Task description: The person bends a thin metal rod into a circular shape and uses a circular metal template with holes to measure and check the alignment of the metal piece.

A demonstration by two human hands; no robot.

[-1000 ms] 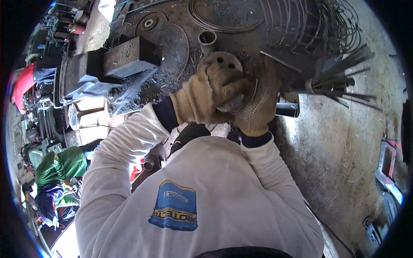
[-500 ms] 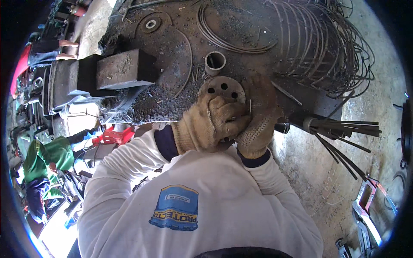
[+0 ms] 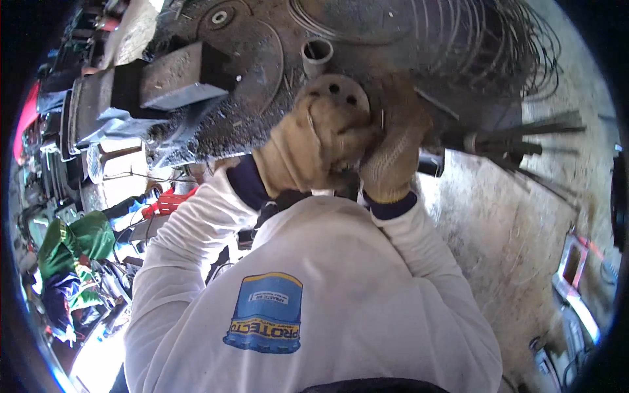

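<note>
A rusty round metal disc (image 3: 335, 88) with several holes stands on edge at the front of a grimy steel workbench (image 3: 262, 59). My left hand (image 3: 321, 141), in a tan leather glove, wraps over the disc's near face. On the disc's right side my right hand (image 3: 393, 147), in a knitted grey-brown glove, is shut on its rim. Both hands press close together in front of my chest. White long sleeves cover my arms, and the lower part of the disc is hidden behind the gloves.
A short steel pipe stub (image 3: 316, 54) stands just behind the disc. A heavy steel block (image 3: 180, 78) lies at the left of the bench. Coiled wire (image 3: 485, 46) and a rod bundle (image 3: 511, 141) sit to the right. Cluttered goods (image 3: 65, 249) fill the left; concrete floor (image 3: 524, 249) lies right.
The view has tilted and the bench has slid up and left in the picture. Both hands stay clamped on the disc, the left glove now covering more of its face.
</note>
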